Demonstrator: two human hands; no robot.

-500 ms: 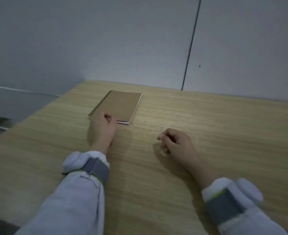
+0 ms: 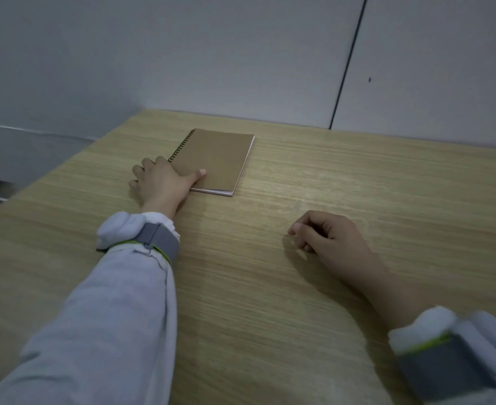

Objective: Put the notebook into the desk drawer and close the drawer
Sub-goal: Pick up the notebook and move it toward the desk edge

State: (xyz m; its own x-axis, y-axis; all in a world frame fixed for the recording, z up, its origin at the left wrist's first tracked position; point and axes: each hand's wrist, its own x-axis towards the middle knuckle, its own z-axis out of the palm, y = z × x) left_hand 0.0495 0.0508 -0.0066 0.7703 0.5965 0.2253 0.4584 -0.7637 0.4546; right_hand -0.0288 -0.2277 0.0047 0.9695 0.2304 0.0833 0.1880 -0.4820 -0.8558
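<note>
Under the left hand (image 2: 160, 182), on the counter (image 2: 270, 287): spiral notebook (image 2: 220, 159), near corner pinned by open spread fingers, not gripped. Right hand (image 2: 325, 238) loosely curled, empty, well apart. Risk: thin cover sliding instead of lifting. Drawer out of view.
</note>
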